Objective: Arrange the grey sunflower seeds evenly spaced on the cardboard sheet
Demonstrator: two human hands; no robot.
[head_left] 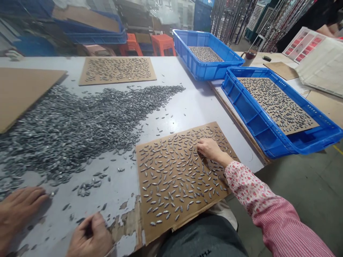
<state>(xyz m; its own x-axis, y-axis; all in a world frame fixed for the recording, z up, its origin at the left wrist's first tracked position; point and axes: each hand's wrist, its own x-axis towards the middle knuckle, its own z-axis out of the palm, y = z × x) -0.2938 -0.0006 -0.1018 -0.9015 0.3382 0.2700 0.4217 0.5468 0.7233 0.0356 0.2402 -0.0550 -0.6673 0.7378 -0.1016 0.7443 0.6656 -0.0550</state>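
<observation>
My right hand (210, 149), in a pink patterned sleeve, is over the right part of a brown cardboard sheet (171, 225). Its fingers are pinched together and point down at the sheet; anything between them is hidden. Small silver spindle-shaped metal pieces (175, 186) lie spread singly across this cardboard. At the bottom edge, my left hand (91, 236) is curled closed above the worn white tabletop (125, 235), left of the sheet. What it holds, if anything, cannot be seen. A few loose pieces lie just beyond it.
Another person's hand (23, 210) rests at the left edge. A large heap of metal pieces (88, 125) covers the table's left side. Behind it lies another covered cardboard sheet (118, 69). Two blue crates (205, 69) at the right hold similar sheets. A bare cardboard sheet (24, 89) overlaps the heap.
</observation>
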